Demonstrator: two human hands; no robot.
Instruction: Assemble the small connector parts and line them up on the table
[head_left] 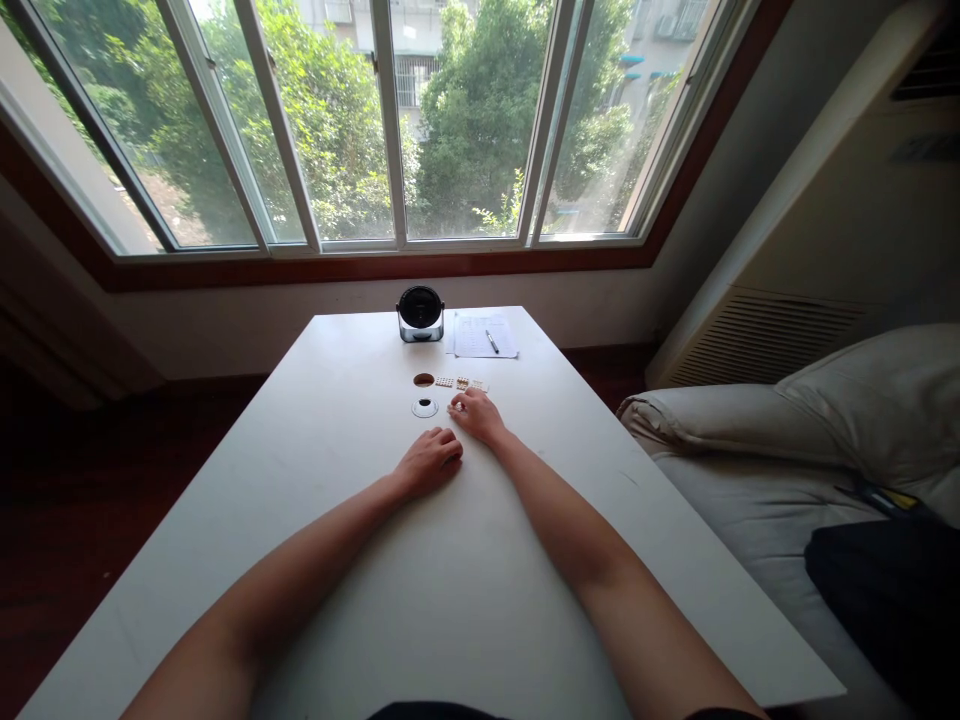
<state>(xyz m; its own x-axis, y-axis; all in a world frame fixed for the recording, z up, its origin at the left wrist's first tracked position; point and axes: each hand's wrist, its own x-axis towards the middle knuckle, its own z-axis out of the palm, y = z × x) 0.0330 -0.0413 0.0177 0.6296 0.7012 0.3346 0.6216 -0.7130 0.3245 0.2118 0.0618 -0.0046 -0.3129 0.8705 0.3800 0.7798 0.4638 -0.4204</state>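
Observation:
Near the far half of the white table (pixel 450 590), my right hand (pixel 480 414) has its fingers pinched at a small pale piece (pixel 455 407). What that piece is cannot be made out. Just beyond the fingers lie small blister packs: one with rows of dots (pixel 445 382), a brownish one (pixel 463 383) and a paler one (pixel 478 384). My left hand (pixel 430 461) rests on the tabletop, closer to me, fingers curled in and nothing visible in them. A round hole (pixel 424 380) and a round silvery cover (pixel 425 408) are left of the right hand.
A small black fan (pixel 420 312) stands at the table's far edge. Beside it lies a paper sheet (pixel 472 338) with a pen (pixel 492 342) on it. To the right is a pale sofa (pixel 720 430) with dark cloth (pixel 885 600). Windows (pixel 472 130) span the far wall.

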